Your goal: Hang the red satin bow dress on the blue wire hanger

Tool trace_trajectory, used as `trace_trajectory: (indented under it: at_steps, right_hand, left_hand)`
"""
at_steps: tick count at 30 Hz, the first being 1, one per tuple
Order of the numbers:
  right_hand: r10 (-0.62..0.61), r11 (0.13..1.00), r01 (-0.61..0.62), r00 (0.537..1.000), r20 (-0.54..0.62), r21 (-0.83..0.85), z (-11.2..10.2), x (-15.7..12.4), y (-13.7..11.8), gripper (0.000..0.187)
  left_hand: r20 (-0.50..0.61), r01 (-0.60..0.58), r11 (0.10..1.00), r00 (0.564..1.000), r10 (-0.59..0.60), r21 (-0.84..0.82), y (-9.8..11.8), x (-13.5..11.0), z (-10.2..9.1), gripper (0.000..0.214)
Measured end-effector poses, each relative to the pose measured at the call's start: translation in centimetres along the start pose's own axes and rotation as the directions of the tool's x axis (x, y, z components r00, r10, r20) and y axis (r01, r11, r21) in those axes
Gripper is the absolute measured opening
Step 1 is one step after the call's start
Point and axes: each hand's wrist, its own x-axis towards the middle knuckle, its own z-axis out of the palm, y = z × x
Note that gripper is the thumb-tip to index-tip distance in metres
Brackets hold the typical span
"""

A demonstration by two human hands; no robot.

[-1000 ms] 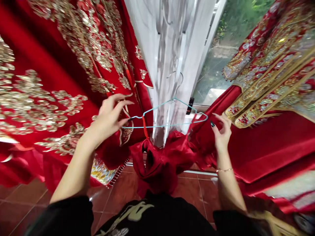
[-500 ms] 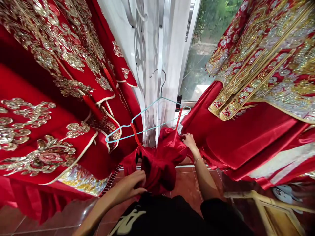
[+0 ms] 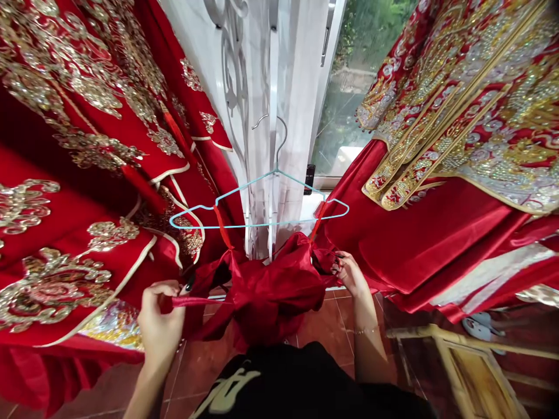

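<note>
A red satin garment [image 3: 279,285] hangs by two thin straps from a light blue hanger [image 3: 257,226]. The hanger's metal hook [image 3: 283,137] points up in front of the white metalwork. My left hand [image 3: 161,317] pinches a narrow red strip at the garment's left side and holds it out sideways. On the other side, my right hand [image 3: 351,273] has its fingers closed on the garment's edge just below the right strap. The lower part of the garment bunches in front of my body, and its far side is hidden.
Red gowns with beaded embroidery hang on the left [image 3: 74,285] and right [image 3: 458,244]. White ornamental metalwork [image 3: 273,75] and a window [image 3: 353,99] stand ahead. A phone [image 3: 310,179] leans by the window. At lower right are a bamboo frame [image 3: 449,343] and grey shoes [image 3: 483,331].
My left hand has moved out to the left and now grips a red strip of the garment. The hanger has levelled out, and the garment is spread wider. My right hand keeps its hold.
</note>
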Motion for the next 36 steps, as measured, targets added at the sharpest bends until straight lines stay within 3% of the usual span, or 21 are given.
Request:
trace_trajectory:
  at_steps: [2, 5, 8, 10, 12, 16, 21, 25, 30, 33, 36]
  right_hand:
    - [-0.040, 0.995, 0.040, 0.999, 0.005, 0.087, 0.2, -1.3, 0.1, 0.027]
    - [-0.123, 0.975, 0.120, 0.992, 0.005, 0.184, 0.7, -2.7, -0.4, 0.034]
    - [-0.316, 0.934, 0.323, 0.946, -0.065, 0.156, 1.6, -3.1, -2.0, 0.052]
    - [-0.461, 0.878, 0.475, 0.873, -0.159, 0.065, 2.3, -2.6, -3.7, 0.065]
    - [-0.544, 0.831, 0.556, 0.807, -0.230, -0.015, 2.7, -1.6, -5.6, 0.075]
    - [-0.604, 0.790, 0.606, 0.747, -0.278, -0.088, 2.7, 1.2, -8.7, 0.092]
    - [-0.651, 0.757, 0.616, 0.676, -0.346, -0.219, 2.2, 4.2, -10.7, 0.101]
    - [-0.717, 0.697, 0.696, 0.667, -0.203, -0.174, 2.4, 6.1, -12.7, 0.108]
    - [-0.721, 0.690, 0.721, 0.693, 0.031, -0.068, 2.4, 8.1, -15.4, 0.114]
    - [-0.707, 0.699, 0.714, 0.695, 0.133, -0.017, 2.6, 8.7, -16.6, 0.114]
    - [-0.688, 0.712, 0.702, 0.694, 0.211, 0.013, 3.2, 8.6, -17.8, 0.113]
  left_hand:
    - [-0.122, 0.090, 0.995, 0.989, -0.085, 0.036, 0.8, -0.2, 0.2, 0.025]
    - [-0.170, 0.281, 0.952, 0.951, -0.259, 0.120, 2.1, -0.3, -0.6, 0.019]
    - [-0.285, 0.391, 0.920, 0.883, -0.372, 0.011, 3.5, 0.6, -1.9, 0.015]
    - [-0.385, 0.382, 0.919, 0.837, -0.390, -0.101, 4.1, 2.1, -2.5, 0.018]
    - [-0.409, 0.319, 0.923, 0.829, -0.382, -0.215, 4.1, 4.0, -2.6, 0.021]
    - [-0.368, 0.188, 0.923, 0.876, -0.312, -0.336, 3.1, 6.6, -1.8, 0.023]
    - [-0.292, 0.273, 0.850, 0.855, -0.429, -0.451, 2.4, 6.4, -1.2, 0.027]
    - [-0.294, 0.188, 0.877, 0.893, -0.340, -0.443, 1.6, 6.7, -1.5, 0.036]
    - [-0.185, 0.155, 0.935, 0.957, -0.222, -0.318, 0.0, 8.9, -1.3, 0.046]
    - [-0.122, 0.042, 0.961, 0.989, -0.077, -0.272, 0.4, 10.8, -0.9, 0.046]
    - [-0.042, -0.104, 0.962, 0.994, 0.096, -0.254, 1.9, 13.0, -0.8, 0.044]
